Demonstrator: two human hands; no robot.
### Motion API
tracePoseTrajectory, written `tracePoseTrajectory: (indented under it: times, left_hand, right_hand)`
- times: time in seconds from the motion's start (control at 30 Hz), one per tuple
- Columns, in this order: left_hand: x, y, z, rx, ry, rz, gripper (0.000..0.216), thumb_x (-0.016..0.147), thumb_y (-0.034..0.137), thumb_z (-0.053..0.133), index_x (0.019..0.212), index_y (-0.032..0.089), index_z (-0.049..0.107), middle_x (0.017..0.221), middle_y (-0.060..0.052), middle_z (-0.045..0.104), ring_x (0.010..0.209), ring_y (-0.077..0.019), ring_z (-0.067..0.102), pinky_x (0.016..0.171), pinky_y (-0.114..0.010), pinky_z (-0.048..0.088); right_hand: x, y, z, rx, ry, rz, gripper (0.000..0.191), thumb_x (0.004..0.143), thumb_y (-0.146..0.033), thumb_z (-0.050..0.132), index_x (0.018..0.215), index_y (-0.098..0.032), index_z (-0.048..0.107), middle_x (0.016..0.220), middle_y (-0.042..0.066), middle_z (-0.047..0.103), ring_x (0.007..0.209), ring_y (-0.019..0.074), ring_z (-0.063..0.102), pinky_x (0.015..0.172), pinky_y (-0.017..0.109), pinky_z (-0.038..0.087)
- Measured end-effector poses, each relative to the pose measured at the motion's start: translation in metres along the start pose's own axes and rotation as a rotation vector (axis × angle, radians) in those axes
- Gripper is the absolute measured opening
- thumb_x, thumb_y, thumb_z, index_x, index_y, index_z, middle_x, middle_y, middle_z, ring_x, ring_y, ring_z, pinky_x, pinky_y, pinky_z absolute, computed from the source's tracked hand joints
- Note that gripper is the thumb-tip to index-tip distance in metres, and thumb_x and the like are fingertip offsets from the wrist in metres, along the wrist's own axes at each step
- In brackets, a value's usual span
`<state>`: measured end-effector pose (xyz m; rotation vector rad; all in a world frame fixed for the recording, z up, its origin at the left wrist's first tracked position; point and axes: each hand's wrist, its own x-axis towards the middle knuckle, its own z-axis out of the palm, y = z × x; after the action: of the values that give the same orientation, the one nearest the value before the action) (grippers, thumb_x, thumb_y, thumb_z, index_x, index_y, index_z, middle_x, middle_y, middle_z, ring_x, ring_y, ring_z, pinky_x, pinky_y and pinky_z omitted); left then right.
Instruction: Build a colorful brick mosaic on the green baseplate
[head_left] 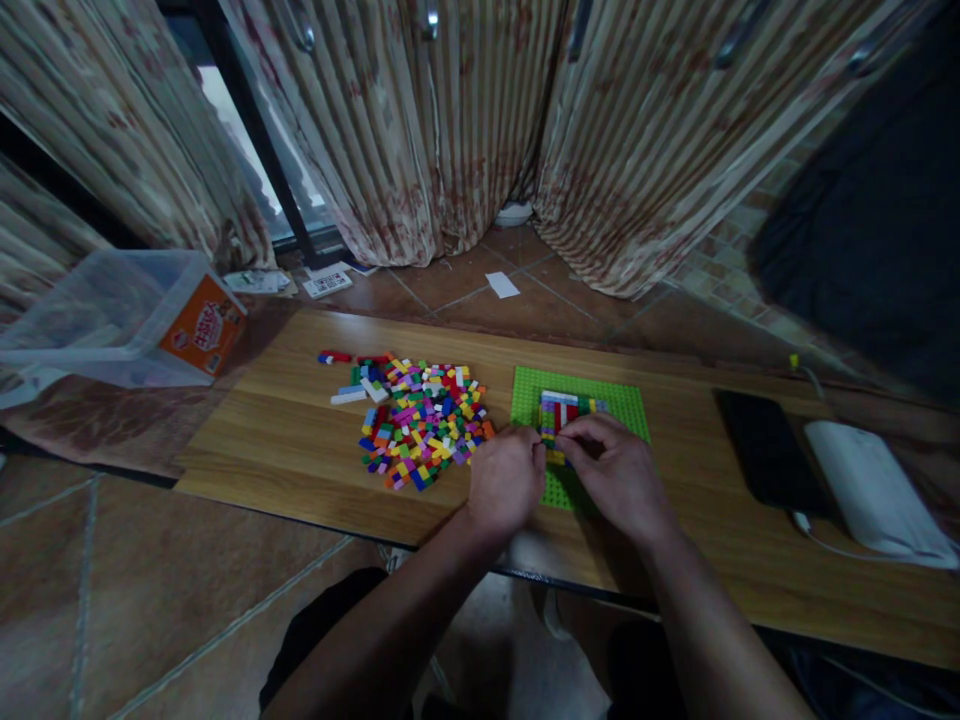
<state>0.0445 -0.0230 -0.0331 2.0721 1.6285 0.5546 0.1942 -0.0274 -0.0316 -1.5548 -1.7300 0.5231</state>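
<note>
A green studded baseplate (609,396) lies on a low wooden board (300,440). On it stands a small block of joined bricks (564,406) in white, red, blue and yellow. My left hand (506,480) rests at the plate's near left corner, fingers curled beside the block. My right hand (619,475) lies over the plate's near half, fingertips pinched at the block's near edge. What the fingertips hold is hidden. A heap of loose coloured bricks (424,420) sits just left of the plate.
A clear plastic tub with an orange label (127,315) stands at the far left on the tiled floor. A black tablet (765,450) and a white device with a cable (870,485) lie on the board's right end. Curtains hang behind.
</note>
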Motion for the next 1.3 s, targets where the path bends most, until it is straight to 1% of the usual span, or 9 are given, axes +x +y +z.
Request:
tracePoseTrajectory:
  times: [0.3,0.57,0.77,0.83,0.93,1.0,1.07,1.23,1.3]
  left_hand:
    - [0.000,0.000,0.002,0.059,-0.003,0.017,0.025,0.093,0.020,0.045,0.083,0.018,0.067,0.087,-0.006,0.072,0.080,-0.0181,0.067,0.069,-0.027,0.047]
    - [0.001,-0.002,0.005,0.052,-0.004,0.022,0.026,0.091,0.020,0.044,0.081,0.018,0.068,0.086,-0.007,0.073,0.081,-0.0193,0.068,0.070,-0.028,0.049]
    - [0.000,-0.002,0.002,0.038,-0.026,0.028,0.030,0.093,0.022,0.041,0.083,0.018,0.069,0.085,-0.008,0.072,0.078,-0.0199,0.068,0.070,-0.029,0.051]
    - [0.000,-0.001,0.000,0.026,-0.032,0.035,0.030,0.093,0.022,0.041,0.083,0.017,0.069,0.085,-0.008,0.072,0.078,-0.0197,0.068,0.071,-0.028,0.051]
    - [-0.001,-0.002,-0.008,0.003,-0.023,0.041,0.030,0.092,0.022,0.042,0.082,0.018,0.070,0.083,-0.008,0.072,0.077,-0.0192,0.067,0.070,-0.028,0.051]
    - [0.000,-0.004,-0.015,-0.015,0.013,0.025,0.029,0.091,0.021,0.043,0.081,0.019,0.070,0.083,-0.007,0.073,0.076,-0.0184,0.067,0.069,-0.027,0.050]
    - [0.003,-0.010,-0.025,-0.042,0.065,-0.010,0.027,0.089,0.019,0.045,0.081,0.020,0.071,0.083,-0.006,0.073,0.076,-0.0172,0.067,0.070,-0.025,0.049]
    - [0.014,-0.037,-0.054,-0.106,0.206,-0.159,0.025,0.088,0.018,0.048,0.084,0.021,0.073,0.085,-0.003,0.075,0.075,-0.0155,0.068,0.070,-0.023,0.048]
    - [0.018,-0.053,-0.068,-0.115,0.273,-0.192,0.026,0.088,0.018,0.048,0.087,0.021,0.074,0.089,-0.003,0.076,0.080,-0.0156,0.068,0.073,-0.023,0.048]
  right_hand:
    - [0.003,0.003,0.008,-0.019,0.012,0.019,0.015,0.082,-0.031,0.058,0.074,-0.022,0.067,0.080,0.003,0.064,0.077,0.0195,0.059,0.074,0.035,0.046]
    - [0.004,0.005,0.008,-0.006,0.002,0.028,0.016,0.081,-0.032,0.059,0.072,-0.022,0.068,0.079,0.003,0.064,0.076,0.0199,0.059,0.074,0.036,0.045]
    - [0.003,0.006,0.006,-0.014,-0.019,0.045,0.021,0.080,-0.040,0.058,0.073,-0.023,0.069,0.082,0.003,0.067,0.079,0.0206,0.061,0.077,0.036,0.046]
    - [0.002,0.007,0.005,-0.017,-0.012,0.074,0.024,0.080,-0.044,0.058,0.074,-0.023,0.070,0.083,0.003,0.068,0.079,0.0207,0.062,0.077,0.035,0.046]
    - [0.001,0.006,0.004,-0.014,0.047,0.162,0.027,0.080,-0.048,0.060,0.079,-0.023,0.072,0.084,0.003,0.070,0.076,0.0198,0.064,0.073,0.033,0.047]
    - [0.001,0.006,0.003,-0.005,0.109,0.213,0.029,0.078,-0.050,0.061,0.082,-0.023,0.072,0.085,0.003,0.071,0.075,0.0196,0.065,0.070,0.031,0.048]
    - [0.001,0.006,0.003,-0.001,0.155,0.231,0.031,0.077,-0.051,0.062,0.082,-0.023,0.072,0.085,0.003,0.072,0.075,0.0199,0.065,0.069,0.030,0.048]
    - [0.000,0.006,0.006,-0.012,0.192,0.209,0.031,0.079,-0.053,0.062,0.082,-0.024,0.072,0.089,0.002,0.072,0.081,0.0202,0.066,0.075,0.031,0.050]
    - [-0.002,0.005,0.007,0.001,0.198,0.186,0.032,0.080,-0.053,0.062,0.083,-0.024,0.072,0.091,0.002,0.071,0.083,0.0200,0.066,0.077,0.030,0.050]
